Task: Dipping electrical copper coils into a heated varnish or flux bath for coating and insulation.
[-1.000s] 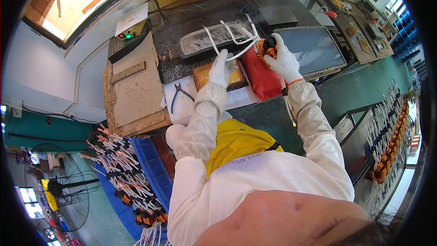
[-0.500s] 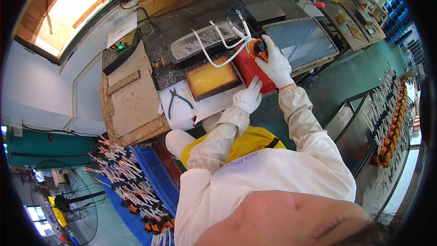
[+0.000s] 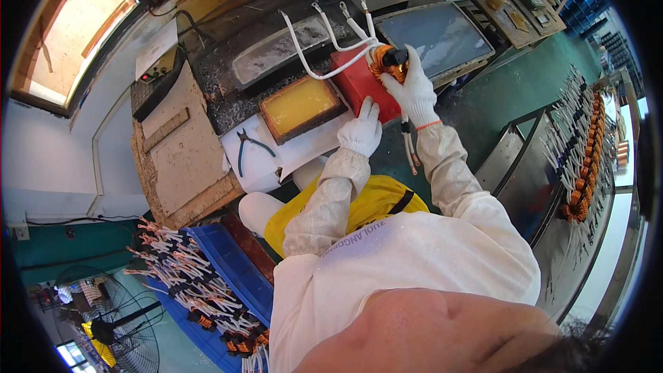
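Wearing a white glove, my right hand grips a copper-wound coil with a black core. White insulated leads with metal lugs fan out from the coil toward the far side, over the red box. More leads hang below my right hand, their ends copper-coloured. My gloved left hand rests its outstretched fingers on the near part of the red box. To its left sits a tray of yellow material, beside a long trough of greyish, silvery content.
Pliers with dark green handles lie on white paper. A grey-topped tray is at the back right. Blue bin at lower left holds several coils; more coils line a rack at right. A fan stands lower left.
My right hand has drawn the coil slightly nearer and turned it, so leads now show hanging below the hand. The light on the control box changed from green to red. The whole view has shifted.
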`<state>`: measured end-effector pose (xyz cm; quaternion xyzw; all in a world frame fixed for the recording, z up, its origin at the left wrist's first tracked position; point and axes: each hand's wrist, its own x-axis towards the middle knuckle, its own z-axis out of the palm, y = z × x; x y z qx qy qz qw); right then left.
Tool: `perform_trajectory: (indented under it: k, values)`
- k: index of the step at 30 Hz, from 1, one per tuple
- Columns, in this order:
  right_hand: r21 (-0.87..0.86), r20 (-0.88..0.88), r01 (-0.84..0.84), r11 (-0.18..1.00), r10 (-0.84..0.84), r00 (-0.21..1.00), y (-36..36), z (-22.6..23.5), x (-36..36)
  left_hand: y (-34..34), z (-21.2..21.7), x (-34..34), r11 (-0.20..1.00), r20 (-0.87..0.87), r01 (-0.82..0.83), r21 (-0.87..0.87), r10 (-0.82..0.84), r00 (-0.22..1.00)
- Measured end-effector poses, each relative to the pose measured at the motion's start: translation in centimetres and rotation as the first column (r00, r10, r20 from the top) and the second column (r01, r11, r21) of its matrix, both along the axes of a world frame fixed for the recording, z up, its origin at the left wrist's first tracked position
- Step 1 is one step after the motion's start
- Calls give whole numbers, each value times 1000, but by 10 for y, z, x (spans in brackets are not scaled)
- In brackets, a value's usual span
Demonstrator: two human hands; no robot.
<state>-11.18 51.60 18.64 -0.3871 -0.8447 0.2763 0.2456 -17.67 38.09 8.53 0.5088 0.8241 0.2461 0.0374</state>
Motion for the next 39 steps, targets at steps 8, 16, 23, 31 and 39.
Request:
perform_trajectory:
  k: [8,16,23,31,39]
  values:
    - [69,-356,100,993,-69,932,-9,-49,9,0,2,8,999,-63,13,37,-11,998]
    - [94,-410,92,991,-46,911,-16,-53,10,1,-6,8,1000,-66,-6,21,7,998]
    - [43,-385,48,998,-28,923,-12,-48,18,1,-4,7,1000,-46,3,-14,-3,999]
    - [-25,-392,52,998,-58,918,-13,-49,20,1,0,9,1000,-36,-6,-12,5,999]
    - [20,-427,25,999,-14,904,-20,-49,21,0,4,8,999,-4,9,-54,-9,1000]
